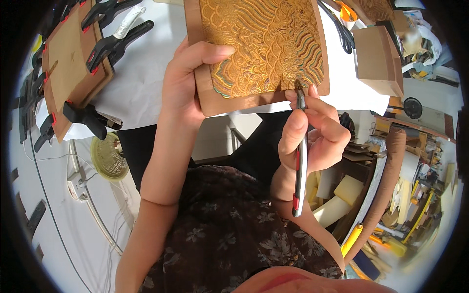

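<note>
Head view: left hand (183,80) clamped on the left edge of a brown board (259,49) faced with gold patterned fabric (264,41), held up off the white surface (141,83). Right hand (312,132) closed round a utility knife (299,151), long axis near upright, tip touching the fabric's lower edge (towards the lower right corner). Nearer hand: the right, directly below the board.

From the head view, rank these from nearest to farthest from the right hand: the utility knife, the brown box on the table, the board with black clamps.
1. Utility knife: gripped in the right hand, blade tip at the gold-patterned board.
2. Brown box: on the table, up and to the right of that hand.
3. Board with black clamps: far left, beyond the left hand.
</note>
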The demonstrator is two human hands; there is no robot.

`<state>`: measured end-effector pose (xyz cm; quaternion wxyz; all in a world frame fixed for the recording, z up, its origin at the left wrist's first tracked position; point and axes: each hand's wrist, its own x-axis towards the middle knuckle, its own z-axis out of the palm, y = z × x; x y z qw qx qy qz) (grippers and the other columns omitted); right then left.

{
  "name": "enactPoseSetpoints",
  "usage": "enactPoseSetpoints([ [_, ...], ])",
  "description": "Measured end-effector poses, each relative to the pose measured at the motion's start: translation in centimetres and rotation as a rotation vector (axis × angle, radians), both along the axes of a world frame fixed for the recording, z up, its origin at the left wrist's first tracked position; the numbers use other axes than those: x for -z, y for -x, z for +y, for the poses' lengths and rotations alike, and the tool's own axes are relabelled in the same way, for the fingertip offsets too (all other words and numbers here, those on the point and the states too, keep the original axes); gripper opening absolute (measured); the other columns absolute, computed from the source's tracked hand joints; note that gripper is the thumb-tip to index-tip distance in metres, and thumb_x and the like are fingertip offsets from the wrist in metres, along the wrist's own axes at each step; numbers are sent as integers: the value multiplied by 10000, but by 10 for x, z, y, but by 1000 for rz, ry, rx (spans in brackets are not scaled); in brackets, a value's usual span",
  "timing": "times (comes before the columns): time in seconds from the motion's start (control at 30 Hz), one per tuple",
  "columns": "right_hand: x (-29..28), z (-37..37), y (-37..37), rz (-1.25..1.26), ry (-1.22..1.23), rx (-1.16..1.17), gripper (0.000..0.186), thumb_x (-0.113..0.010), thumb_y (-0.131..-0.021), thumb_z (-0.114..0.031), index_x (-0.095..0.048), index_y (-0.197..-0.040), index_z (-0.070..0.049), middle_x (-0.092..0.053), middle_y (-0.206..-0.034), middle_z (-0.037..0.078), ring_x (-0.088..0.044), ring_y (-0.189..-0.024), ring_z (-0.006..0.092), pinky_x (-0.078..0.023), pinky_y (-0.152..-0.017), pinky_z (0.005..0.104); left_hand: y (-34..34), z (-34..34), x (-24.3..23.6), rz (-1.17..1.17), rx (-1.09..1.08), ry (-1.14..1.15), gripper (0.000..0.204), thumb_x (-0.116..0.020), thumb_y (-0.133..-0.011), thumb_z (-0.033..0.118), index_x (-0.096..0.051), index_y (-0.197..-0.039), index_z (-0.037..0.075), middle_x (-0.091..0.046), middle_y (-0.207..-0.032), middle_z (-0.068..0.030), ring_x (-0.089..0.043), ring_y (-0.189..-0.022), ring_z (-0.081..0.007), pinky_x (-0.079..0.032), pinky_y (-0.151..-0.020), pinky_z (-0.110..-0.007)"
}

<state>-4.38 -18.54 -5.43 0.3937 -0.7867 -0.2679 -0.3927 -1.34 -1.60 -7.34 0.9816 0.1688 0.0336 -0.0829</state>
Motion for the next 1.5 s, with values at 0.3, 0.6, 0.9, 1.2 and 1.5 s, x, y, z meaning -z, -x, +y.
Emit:
enactPoseSetpoints([
  [0.3, -18, 4, -6, -5, 214, -19, 254, -730, -811, -131, -513, -836, -1, -614, -723, 129, -618, -598, 235, -586, -717, 383, 0, 3, 12, -35, -26, -11, 452, -568, -753, 40, -504, -1193, -47, -618, -1082, -148, -644, -954, -249, -538, -853, -365],
  [0.6, 3, -18, -1, 220, -672, -104, 266, -592, -929, -242, -386, -906, -75, -483, -623, 53, -413, -438, 87, -456, -484, 239, 0, 4, 6, -47, -21, -18, 444, -549, -759, 40, -502, -1188, -63, -619, -1076, -164, -652, -934, -256, -549, -836, -369],
  [0.9, 17, -28, -1, 122, -371, -313, 214, -697, -821, -42, -484, -843, -40, -600, -651, 92, -617, -614, 167, -520, -879, 490, 3, 5, 2, -39, -15, 41, 447, -529, -782, 41, -477, -1208, -81, -612, -1086, -190, -648, -941, -274, -548, -839, -379],
  [1.2, 23, -16, -7, -19, -224, -136, 250, -683, -798, -20, -452, -702, -28, -575, -580, 99, -587, -510, 188, -568, -769, 464, 1, 6, 11, -44, -26, 37, 464, -511, -785, 19, -455, -1230, -98, -600, -1115, -192, -635, -973, -277, -528, -880, -395],
  [1.5, 26, -19, -10, -65, -145, -111, 270, -695, -776, -1, -447, -672, -25, -580, -585, 100, -578, -486, 186, -580, -734, 450, 0, 5, 14, -38, -39, 29, 485, -512, -784, 13, -444, -1256, -76, -590, -1143, -184, -625, -998, -286, -522, -892, -403],
])
